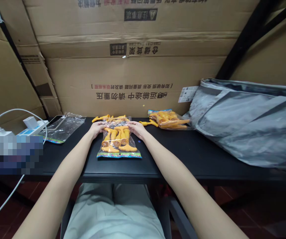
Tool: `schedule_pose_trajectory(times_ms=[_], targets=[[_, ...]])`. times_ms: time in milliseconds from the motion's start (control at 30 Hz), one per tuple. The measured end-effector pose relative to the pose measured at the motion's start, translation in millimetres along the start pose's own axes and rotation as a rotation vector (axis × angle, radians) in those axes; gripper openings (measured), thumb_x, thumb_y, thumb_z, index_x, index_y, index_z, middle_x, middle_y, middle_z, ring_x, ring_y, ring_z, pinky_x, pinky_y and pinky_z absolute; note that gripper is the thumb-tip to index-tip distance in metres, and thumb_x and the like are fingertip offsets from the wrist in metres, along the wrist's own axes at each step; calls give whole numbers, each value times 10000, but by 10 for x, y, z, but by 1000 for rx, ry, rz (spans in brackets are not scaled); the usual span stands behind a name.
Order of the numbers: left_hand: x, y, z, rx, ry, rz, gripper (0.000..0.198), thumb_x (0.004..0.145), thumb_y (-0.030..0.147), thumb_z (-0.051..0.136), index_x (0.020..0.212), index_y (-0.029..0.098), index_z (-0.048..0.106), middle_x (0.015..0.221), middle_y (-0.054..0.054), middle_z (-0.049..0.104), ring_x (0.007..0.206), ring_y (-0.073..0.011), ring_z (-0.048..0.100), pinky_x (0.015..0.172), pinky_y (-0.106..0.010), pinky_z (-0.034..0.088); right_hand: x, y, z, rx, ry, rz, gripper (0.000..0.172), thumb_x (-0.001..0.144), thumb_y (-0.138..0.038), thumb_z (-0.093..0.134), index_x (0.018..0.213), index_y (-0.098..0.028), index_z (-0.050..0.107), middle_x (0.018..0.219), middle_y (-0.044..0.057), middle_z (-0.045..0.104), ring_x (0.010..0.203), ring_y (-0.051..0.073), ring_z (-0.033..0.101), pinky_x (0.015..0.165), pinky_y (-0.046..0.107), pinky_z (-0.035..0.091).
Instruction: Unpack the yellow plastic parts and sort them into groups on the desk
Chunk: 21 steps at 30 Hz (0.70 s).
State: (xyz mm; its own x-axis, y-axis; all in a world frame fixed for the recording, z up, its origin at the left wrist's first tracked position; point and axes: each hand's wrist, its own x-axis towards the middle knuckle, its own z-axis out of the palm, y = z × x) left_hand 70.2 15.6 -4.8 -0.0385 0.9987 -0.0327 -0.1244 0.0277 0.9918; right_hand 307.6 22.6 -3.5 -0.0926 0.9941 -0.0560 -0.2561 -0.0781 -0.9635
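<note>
A clear plastic bag (119,154) with a colourful strip along its near edge lies flat in front of me. Several orange-yellow plastic pieces (118,136) show through it, some like flared tubes, others like curved handles. My left hand (98,128) pinches the bag's far left corner, and my right hand (136,128) does the same at the far right. Just beyond the hands are loose orange-yellow pieces (101,118), partly hidden by the bag's far end. Another such piece (149,123) rests right of my right hand.
A second filled bag (169,119) lies at the back right, beside a large grey fabric bag (244,122). Left are a flat clear bag (69,127), a phone (55,122) and a power strip (33,128) with a white cable. Cardboard (130,73) walls the back of the black table (123,170).
</note>
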Motion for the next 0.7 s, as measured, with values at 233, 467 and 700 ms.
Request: schedule_pose_trajectory(times_ms=[233,467,700], targets=[[-20,36,-26,20,12,-11,208,612,74,723,810,124,688,713,-55,703,616,-134,664,577,-239,554,-17,3,5,-19,24,-21,184,681,2,619,618,-170,633,627,-2,673,557,86,608,596,197,519],[11,0,-43,214,78,31,164,621,0,576,545,145,578,584,-19,591,519,-112,608,614,-280,565,28,46,-23,-89,-17,-60,181,613,-12,509,554,-177,554,556,-32,602,551,83,568,582,193,464],[27,-17,-77,578,84,295,173,613,23,469,570,181,526,589,26,569,570,-121,571,707,-317,525,71,65,-75,-600,-59,-357,187,599,-40,431,531,-193,515,506,-60,498,548,112,469,619,232,384]])
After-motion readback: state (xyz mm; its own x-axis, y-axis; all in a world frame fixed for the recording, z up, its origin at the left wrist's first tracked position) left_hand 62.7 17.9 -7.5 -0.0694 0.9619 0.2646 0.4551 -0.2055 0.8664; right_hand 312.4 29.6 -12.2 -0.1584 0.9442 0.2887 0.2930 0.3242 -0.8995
